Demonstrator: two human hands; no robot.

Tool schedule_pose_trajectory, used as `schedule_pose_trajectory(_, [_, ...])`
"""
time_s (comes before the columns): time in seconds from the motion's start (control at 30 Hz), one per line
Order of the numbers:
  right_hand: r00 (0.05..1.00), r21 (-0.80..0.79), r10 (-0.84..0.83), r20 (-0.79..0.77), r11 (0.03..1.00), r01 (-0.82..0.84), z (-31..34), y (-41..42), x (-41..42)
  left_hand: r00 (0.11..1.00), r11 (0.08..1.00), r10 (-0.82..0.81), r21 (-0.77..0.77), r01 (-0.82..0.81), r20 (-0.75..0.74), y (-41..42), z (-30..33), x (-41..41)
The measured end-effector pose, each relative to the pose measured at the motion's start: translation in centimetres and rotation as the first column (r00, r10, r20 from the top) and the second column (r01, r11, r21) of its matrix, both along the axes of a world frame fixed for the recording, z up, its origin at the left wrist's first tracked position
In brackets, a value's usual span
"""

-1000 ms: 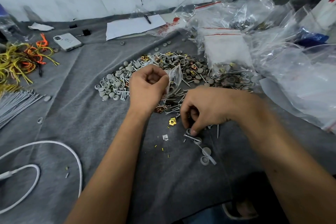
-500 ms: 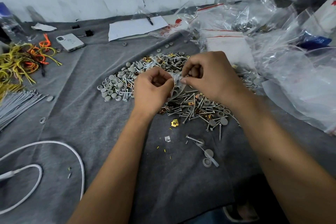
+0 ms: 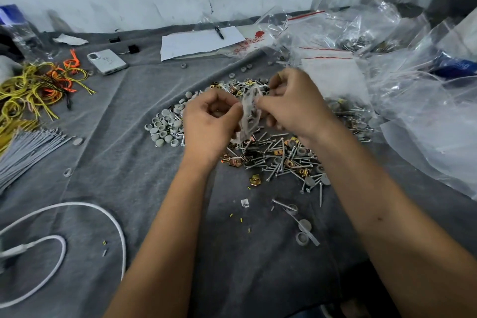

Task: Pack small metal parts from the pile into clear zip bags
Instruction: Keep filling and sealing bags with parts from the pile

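- Centrally, two bare hands are meeting above a grey cloth (image 3: 108,183) that is covering the work surface, seen from a head-worn camera looking down.
- The left hand (image 3: 209,124) is curling its fingers and pinching the left edge of a small clear zip bag (image 3: 249,113), thumb against forefinger.
- The right hand (image 3: 294,103) is gripping the same bag from the right, its fingers folded around the plastic; the bag is blurring between the two hands, so its contents cannot be made out.
- The bag is hanging just above the pile of small metal parts (image 3: 278,157), which is spreading across the middle of the cloth: silver screws, brass-coloured clips and round grey caps mixed together.
- A tidier cluster of grey caps (image 3: 165,129) is sitting at the pile's left side, just beside the left hand.
- A few stray screws and caps (image 3: 302,230) are lying apart from the pile, toward the near edge of the cloth.
- A heap of clear plastic bags (image 3: 413,100), some with red zip strips, is filling the far right corner.
- A white phone (image 3: 107,61) and a sheet of paper (image 3: 201,41) with a pen (image 3: 219,33) on it are lying along the far edge.
- Yellow and orange wire ties (image 3: 38,88) and a bundle of grey cable ties (image 3: 28,150) are resting at the left edge.
- A white cable (image 3: 85,214) is looping across the near left corner.
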State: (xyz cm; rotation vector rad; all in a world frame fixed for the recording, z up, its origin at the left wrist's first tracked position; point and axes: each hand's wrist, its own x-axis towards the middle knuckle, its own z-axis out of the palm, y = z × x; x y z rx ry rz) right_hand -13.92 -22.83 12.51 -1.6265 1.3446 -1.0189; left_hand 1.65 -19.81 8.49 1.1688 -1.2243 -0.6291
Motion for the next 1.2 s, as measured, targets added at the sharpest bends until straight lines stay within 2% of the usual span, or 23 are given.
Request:
schedule_pose_trajectory(0.17, [0.983, -0.072, 0.072, 0.171, 0.996, -0.061, 5.0, -0.4, 1.6, 0.985, 0.982, 0.132, -0.122, -0.146, -0.113, 0.5, 4.9, 2.2])
schedule_pose_trajectory(0.33, [0.923, -0.17, 0.2, 0.329, 0.974, -0.15, 6.6, -0.3, 2.5, 0.952, 0.929, 0.305, -0.219, -0.298, -0.001, 1.6, 9.0, 4.4])
schedule_pose_trajectory(0.43, [0.967, -0.155, 0.125, 0.221, 0.984, -0.092, 4.9, -1.1, 2.3, 0.921, 0.9, 0.381, -0.262, -0.348, 0.086, 2.4, 10.4, 5.9])
schedule_pose_trajectory(0.57, [0.996, -0.155, -0.006, -0.089, 0.988, -0.008, 1.1, -2.9, 1.8, 0.872, 0.893, 0.428, -0.26, -0.368, 0.237, 1.9, 9.8, 6.1])
schedule_pose_trajectory(0.67, [0.938, -0.215, -0.079, -0.337, 0.977, 0.005, -1.5, -3.7, 1.3, 0.83, 0.917, 0.398, -0.187, -0.352, 0.391, 0.7, 7.0, 4.2])
schedule_pose_trajectory(0.77, [0.868, -0.272, -0.171, -0.467, 0.961, 0.043, -3.4, -4.3, 0.5, 0.832, 0.953, 0.301, -0.126, -0.274, 0.466, 0.3, 2.4, 2.3])
schedule_pose_trajectory(0.83, [0.831, -0.293, -0.21, -0.515, 0.954, 0.06, -4.0, -4.6, 0.1, 0.853, 0.964, 0.263, -0.081, -0.254, 0.451, 0.3, 0.2, 1.8])
schedule_pose_trajectory(1.0, [0.808, -0.289, -0.258, -0.53, 0.951, 0.114, -4.9, -5.1, -0.5, 0.93, 0.963, 0.251, 0.033, -0.269, 0.269, -0.3, -1.1, 2.3])
schedule_pose_trajectory(1.2, [0.839, -0.321, -0.257, -0.479, 0.941, 0.105, -5.7, -5.2, -0.9, 0.906, 0.949, 0.215, 0.143, -0.282, 0.363, -0.6, -2.0, 2.5])
